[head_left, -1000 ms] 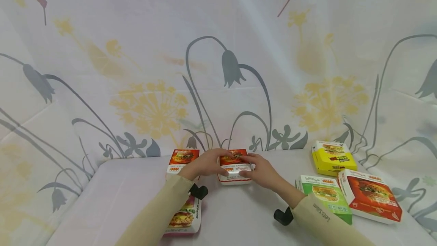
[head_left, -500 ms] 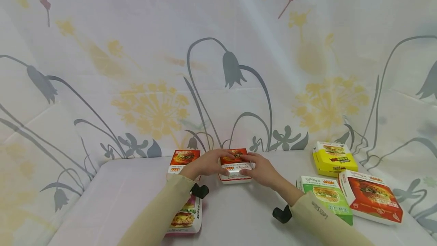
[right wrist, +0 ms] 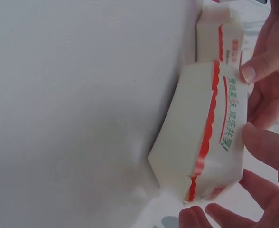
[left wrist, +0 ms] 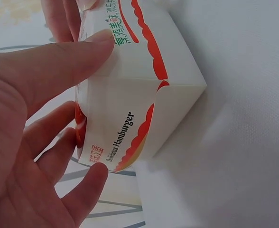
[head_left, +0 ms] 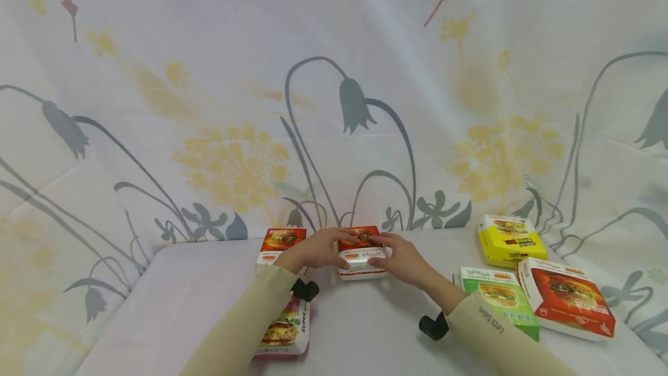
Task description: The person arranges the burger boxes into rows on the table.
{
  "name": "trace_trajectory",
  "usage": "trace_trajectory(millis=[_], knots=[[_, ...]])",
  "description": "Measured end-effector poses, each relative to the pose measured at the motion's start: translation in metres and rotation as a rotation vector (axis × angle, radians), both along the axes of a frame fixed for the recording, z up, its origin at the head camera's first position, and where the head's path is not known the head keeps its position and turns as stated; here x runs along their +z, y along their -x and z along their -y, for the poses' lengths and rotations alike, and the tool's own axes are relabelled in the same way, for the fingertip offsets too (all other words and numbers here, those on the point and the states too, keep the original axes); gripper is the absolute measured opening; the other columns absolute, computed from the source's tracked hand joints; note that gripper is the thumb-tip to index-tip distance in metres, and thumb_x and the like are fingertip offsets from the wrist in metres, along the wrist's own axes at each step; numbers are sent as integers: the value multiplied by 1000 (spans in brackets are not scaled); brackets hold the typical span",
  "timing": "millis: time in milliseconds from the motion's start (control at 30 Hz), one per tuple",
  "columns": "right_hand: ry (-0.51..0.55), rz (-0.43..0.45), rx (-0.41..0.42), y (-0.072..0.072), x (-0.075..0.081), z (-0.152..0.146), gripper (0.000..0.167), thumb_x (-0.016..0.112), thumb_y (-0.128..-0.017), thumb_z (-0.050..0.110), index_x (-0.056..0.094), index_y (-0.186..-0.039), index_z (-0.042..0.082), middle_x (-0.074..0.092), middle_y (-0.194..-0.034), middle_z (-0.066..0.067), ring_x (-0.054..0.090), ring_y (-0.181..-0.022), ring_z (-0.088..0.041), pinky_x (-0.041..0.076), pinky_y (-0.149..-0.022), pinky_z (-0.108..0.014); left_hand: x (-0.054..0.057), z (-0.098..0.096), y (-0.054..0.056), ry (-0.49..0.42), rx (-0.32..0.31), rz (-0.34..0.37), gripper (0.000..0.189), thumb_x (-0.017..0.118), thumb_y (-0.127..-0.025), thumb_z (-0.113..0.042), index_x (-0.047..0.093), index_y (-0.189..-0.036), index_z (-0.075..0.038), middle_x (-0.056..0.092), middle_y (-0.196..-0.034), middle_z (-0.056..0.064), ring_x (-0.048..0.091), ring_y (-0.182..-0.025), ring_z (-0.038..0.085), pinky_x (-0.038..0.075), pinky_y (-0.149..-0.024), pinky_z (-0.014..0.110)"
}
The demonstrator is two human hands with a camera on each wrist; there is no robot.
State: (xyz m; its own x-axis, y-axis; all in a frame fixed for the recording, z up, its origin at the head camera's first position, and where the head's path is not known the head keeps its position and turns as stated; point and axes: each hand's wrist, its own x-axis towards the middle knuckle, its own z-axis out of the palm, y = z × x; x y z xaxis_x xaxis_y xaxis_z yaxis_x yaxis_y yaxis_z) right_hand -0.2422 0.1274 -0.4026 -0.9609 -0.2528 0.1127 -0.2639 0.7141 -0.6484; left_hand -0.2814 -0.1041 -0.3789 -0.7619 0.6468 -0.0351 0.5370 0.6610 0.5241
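Note:
A red and white hamburger box [head_left: 361, 270] sits at the back middle of the table, its closed lid printed with a burger. My left hand [head_left: 322, 248] grips its left side; in the left wrist view the thumb lies on the front face and the fingertips reach the side panel [left wrist: 118, 123]. From the other side my right hand [head_left: 400, 260] holds the same box, thumb at the upper front edge and fingers around the right end, as the right wrist view shows. Part of the lid is hidden under the fingers.
Another red and white box [head_left: 282, 241] stands left of it, partly behind my left hand. A pink-edged burger box [head_left: 284, 335] lies nearer, partly under my left sleeve. On the right are yellow [head_left: 511, 242], green [head_left: 501, 300] and large red [head_left: 569, 297] boxes. A flower-printed cloth [head_left: 334, 28] hangs behind.

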Motion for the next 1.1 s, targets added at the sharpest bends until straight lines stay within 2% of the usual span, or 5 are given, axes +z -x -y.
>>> trace_trajectory(millis=[367,700,867,933,1100], knots=[[-20,-42,8,-8,26,-35,51,71,-92,25,59,-139,9,51,-144,-20,52,-126,-42,50,-95,-52,1,-1,-1,8,35,24,57,81,-85,-19,61,-138,-19,42,-154,0,31,-145,27,29,-114,49],[-20,-80,43,-35,43,-85,52,71,-93,29,58,-139,8,48,-146,-22,52,-125,-43,50,-94,-52,0,2,0,-33,28,73,58,81,-84,-17,61,-138,-19,40,-155,2,29,-145,29,27,-115,50],[-21,-89,56,-48,51,-116,56,70,-94,33,55,-142,6,45,-148,-23,51,-125,-45,50,-94,-52,-1,0,0,-11,23,46,58,80,-85,-18,60,-139,-20,42,-154,-2,30,-145,26,28,-115,48],[-34,-95,48,-52,53,-131,56,68,-95,34,55,-142,7,47,-146,-22,52,-123,-45,52,-92,-48,0,-1,1,-3,20,37,58,80,-85,-18,60,-140,-20,42,-154,-3,30,-145,25,28,-115,48],[-48,-53,20,-56,49,-167,52,68,-96,31,57,-140,6,50,-141,-27,58,-116,-47,55,-76,-29,2,-1,1,12,33,51,59,80,-86,-18,58,-141,-20,41,-155,-2,29,-146,26,28,-115,47]])
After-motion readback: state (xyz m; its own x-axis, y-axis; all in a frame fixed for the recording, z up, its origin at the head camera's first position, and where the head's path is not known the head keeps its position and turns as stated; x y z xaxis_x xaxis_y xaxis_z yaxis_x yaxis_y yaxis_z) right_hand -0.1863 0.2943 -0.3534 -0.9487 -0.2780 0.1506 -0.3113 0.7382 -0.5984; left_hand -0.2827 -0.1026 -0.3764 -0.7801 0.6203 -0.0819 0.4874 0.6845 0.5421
